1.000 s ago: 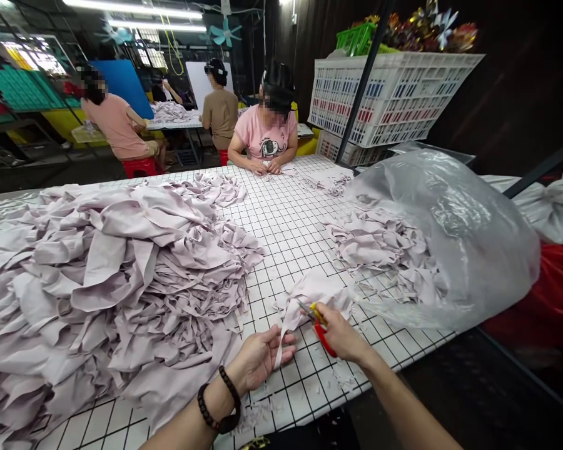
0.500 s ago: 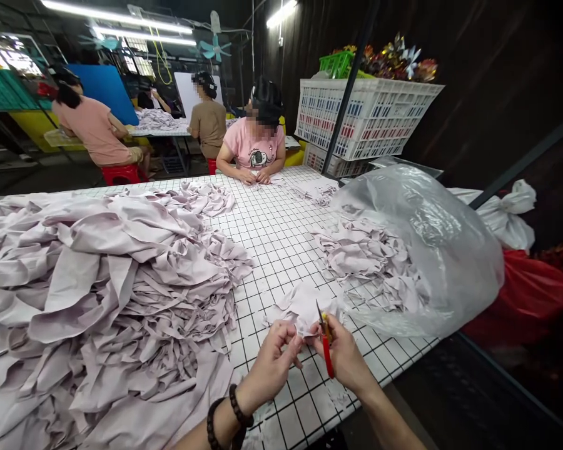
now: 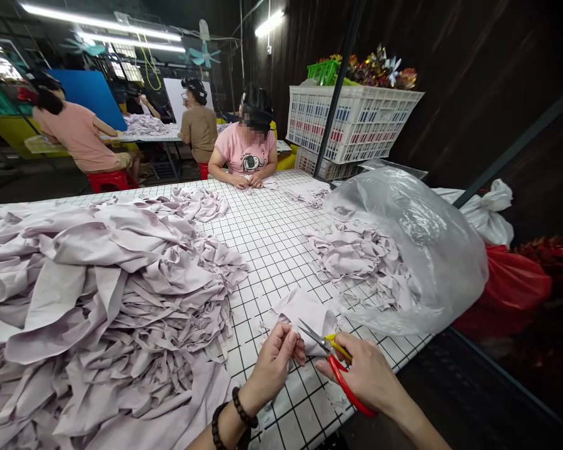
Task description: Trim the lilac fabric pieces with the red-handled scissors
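Red-and-yellow-handled scissors (image 3: 340,365) are in my right hand (image 3: 363,369), their blades parted slightly and pointing up and left toward my left hand. My left hand (image 3: 278,356) pinches the near edge of a small pale pink cloth piece (image 3: 304,310), with thumb and fingers pressed together. Most of that cloth lies on the white table (image 3: 272,240) with its black grid, just beyond both hands. My fingers cover the edge being pinched. The blade tips are close to the left fingertips.
A large heap of pale pink fabric (image 3: 112,300) covers the left side. At right, a clear plastic bag (image 3: 431,244) partly covers a smaller fabric pile (image 3: 361,253). Across the table a co-worker (image 3: 246,147) sits handling cloth. Stacked white crates (image 3: 351,122) stand behind a dark post.
The scissors have turned from nearly upright to a leftward slant, with handles spread wider. My right hand has moved right, away from the cloth's edge. The whole view has shifted slightly.
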`<state>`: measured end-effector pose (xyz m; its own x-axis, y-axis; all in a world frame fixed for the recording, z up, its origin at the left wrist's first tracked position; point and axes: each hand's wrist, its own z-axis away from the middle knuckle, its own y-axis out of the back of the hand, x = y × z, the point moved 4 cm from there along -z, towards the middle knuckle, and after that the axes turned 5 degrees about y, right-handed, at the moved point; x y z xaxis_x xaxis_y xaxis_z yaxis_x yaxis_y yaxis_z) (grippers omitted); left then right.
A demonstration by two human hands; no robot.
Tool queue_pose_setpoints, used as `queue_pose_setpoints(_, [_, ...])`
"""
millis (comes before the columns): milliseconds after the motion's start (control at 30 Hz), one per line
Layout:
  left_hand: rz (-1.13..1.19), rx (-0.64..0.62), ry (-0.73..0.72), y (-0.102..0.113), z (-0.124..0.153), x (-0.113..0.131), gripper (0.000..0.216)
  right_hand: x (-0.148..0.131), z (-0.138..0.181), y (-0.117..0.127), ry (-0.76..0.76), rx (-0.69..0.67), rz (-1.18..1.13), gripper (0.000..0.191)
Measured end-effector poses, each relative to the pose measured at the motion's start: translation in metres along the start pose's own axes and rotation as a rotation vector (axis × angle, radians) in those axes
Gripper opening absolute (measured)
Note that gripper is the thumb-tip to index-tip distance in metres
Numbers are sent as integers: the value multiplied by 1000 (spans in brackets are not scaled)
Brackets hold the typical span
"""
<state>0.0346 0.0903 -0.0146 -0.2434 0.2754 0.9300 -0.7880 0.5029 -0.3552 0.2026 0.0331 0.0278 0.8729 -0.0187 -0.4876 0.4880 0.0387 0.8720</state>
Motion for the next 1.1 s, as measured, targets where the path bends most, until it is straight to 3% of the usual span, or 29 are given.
queue_pose_setpoints(433, [-101,-18,1,1,4,-2,26,-15,-4,-7,46,-10,51,27])
queue_pose_setpoints(1100, [-45,-35,55,4,3,-9,28,-5,-4,-20,107,54,147,33])
